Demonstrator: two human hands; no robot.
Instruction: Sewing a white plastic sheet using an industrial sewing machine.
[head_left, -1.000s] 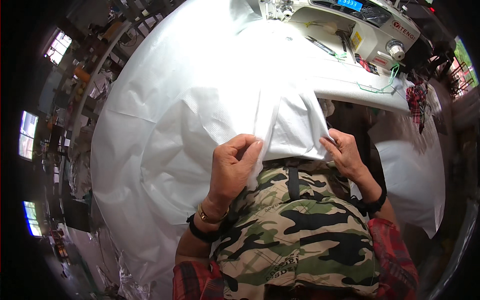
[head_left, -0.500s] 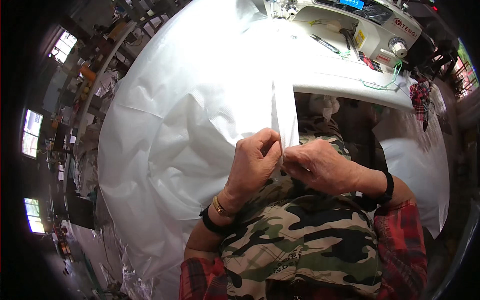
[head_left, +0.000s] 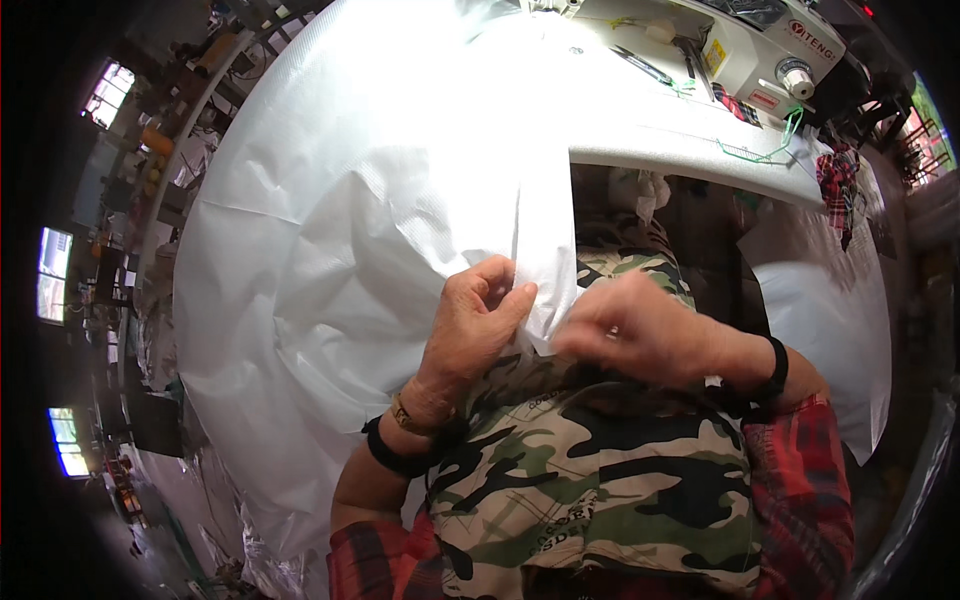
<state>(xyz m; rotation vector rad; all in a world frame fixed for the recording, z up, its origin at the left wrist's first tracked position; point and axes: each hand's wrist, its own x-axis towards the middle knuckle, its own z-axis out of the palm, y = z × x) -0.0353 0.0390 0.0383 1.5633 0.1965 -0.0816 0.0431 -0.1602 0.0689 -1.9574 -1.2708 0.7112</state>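
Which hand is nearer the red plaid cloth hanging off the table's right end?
Right. The right hand, blurred, is below and left of the plaid cloth; the left hand, farther left, pinches the white fabric.

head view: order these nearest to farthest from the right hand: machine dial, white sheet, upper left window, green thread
1. White sheet, just left of the right hand
2. Green thread, up to the right
3. Machine dial, same side, farther up
4. Upper left window, far left

A sewing workshop: a sewing machine (head_left: 770, 60) on its table (head_left: 660, 125), white cloth (head_left: 340, 220) and, dimly at left, perhaps racks (head_left: 203, 108).
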